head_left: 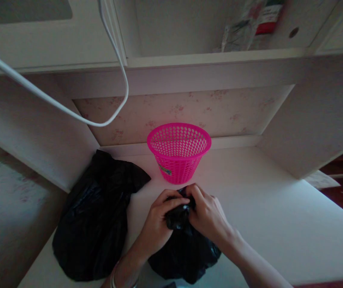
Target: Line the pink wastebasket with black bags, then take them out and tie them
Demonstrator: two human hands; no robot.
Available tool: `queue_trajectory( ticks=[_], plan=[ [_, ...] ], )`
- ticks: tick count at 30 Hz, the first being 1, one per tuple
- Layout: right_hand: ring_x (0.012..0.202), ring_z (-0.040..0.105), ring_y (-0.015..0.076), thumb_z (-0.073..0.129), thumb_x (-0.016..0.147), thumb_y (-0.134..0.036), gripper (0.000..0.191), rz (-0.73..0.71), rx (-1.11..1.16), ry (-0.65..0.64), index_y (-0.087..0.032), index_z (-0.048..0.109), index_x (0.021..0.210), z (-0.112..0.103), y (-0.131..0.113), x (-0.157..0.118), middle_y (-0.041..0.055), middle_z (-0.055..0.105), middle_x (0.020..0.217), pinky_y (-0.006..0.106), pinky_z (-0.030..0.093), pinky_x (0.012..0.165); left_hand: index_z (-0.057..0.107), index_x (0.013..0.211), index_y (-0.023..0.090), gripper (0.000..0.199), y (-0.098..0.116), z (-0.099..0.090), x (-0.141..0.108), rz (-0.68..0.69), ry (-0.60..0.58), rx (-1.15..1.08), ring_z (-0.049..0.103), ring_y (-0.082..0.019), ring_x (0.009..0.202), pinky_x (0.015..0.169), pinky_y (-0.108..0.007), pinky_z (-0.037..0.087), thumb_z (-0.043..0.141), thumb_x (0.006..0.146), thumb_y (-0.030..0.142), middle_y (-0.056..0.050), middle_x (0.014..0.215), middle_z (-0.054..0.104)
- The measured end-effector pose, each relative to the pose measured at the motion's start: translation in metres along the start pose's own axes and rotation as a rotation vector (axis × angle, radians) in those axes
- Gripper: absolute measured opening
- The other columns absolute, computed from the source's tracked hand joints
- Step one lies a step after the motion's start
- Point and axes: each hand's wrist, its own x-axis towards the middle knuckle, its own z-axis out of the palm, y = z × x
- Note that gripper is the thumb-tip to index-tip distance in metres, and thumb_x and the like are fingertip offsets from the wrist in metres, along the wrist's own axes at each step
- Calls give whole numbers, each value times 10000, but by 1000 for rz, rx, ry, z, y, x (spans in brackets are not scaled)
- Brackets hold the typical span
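A black plastic bag (186,256) rests on the white surface near the front. My left hand (162,220) grips its gathered top from the left, fingers wrapped round the plastic. From the right, my right hand (205,212) pinches the same bunched top, close beside the left. Just beyond both hands stands a bright pink mesh basket (179,170), upright, with a small sticker on its side. To the left lies a second, larger black bag (95,224), which neither hand touches.
The white surface (264,208) extends to the right. A white cable (54,102) loops across the upper left. Above, an open shelf (183,60) holds a clear plastic packet (239,36) and a red-and-white item (269,20). Side panels stand left and right.
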Motion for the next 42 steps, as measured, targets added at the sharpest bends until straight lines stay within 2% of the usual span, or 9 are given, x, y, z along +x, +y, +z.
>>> queue_trajectory(
  ticks=[5, 12, 17, 21, 24, 28, 35, 38, 42],
  plan=[
    [763, 789, 310, 574, 767, -123, 730, 28, -28, -122, -222, 491, 1485, 3, 2, 0, 94, 823, 958, 309, 472, 602, 760, 1272, 393, 677, 4, 8, -16, 78, -16, 160, 689, -174, 1050, 950, -284, 586, 563, 831, -81, -52, 1196, 626],
    [1077, 746, 228, 525, 731, -29, 553, -39, 630, -87, -270, 772, 1164, -4, 13, -3, 46, 799, 1160, 354, 568, 973, 752, 1277, 359, 657, -3, 0, -20, 208, 15, 238, 704, -187, 1127, 1002, -303, 581, 580, 837, -97, -48, 1195, 701],
    [1072, 750, 258, 854, 737, -285, 464, 336, 1207, -245, -270, 800, 1197, -17, 21, -11, 68, 804, 1184, 380, 586, 940, 754, 1247, 300, 671, -5, -7, -19, 270, 25, 275, 722, -188, 1162, 1015, -306, 590, 538, 783, -133, -53, 1262, 741],
    [764, 752, 177, 962, 663, -383, 394, 581, 1434, -95, -231, 841, 1005, -17, 13, -7, 50, 829, 928, 291, 592, 732, 717, 1308, 253, 735, -10, -11, -21, 395, -53, 414, 719, -201, 1210, 1039, -320, 588, 475, 732, -133, -93, 1349, 735],
    [858, 766, 198, 954, 682, -412, 462, 548, 1374, -53, -250, 831, 1097, -7, 14, 1, 48, 832, 968, 302, 597, 792, 672, 1363, 199, 723, -11, -16, -21, 490, -86, 547, 657, -235, 1325, 1081, -371, 572, 457, 741, -99, -149, 1464, 665],
    [995, 761, 263, 854, 759, -524, 441, 486, 969, 210, -218, 843, 1076, 15, 47, 13, 81, 832, 1083, 398, 589, 929, 652, 1340, 161, 524, -4, -21, -25, 564, -192, 677, 589, -242, 1407, 1190, -442, 482, 435, 898, -19, -119, 1417, 707],
    [768, 774, 289, 827, 645, -561, 433, 559, 747, 339, -196, 853, 877, 56, 119, 20, 95, 839, 858, 421, 617, 733, 653, 1224, 178, 275, -13, -22, -65, 407, -485, 540, 747, -161, 1155, 1174, -289, 469, 479, 1012, 155, -63, 1193, 811],
    [743, 770, 279, 793, 697, -528, 376, 511, 700, 337, -206, 848, 884, 59, 120, 21, 86, 836, 842, 427, 621, 729, 665, 1237, 215, 314, -21, -23, -75, 287, -501, 405, 755, -187, 1127, 1128, -322, 514, 544, 961, 127, -62, 1209, 806],
    [848, 770, 262, 758, 785, -480, 315, 379, 659, 384, -220, 841, 942, 32, 93, 26, 87, 835, 956, 434, 613, 859, 750, 1110, 246, 305, -11, -27, -60, 67, -431, 221, 750, -174, 995, 967, -283, 562, 618, 905, 64, -32, 1071, 810]
  ],
)
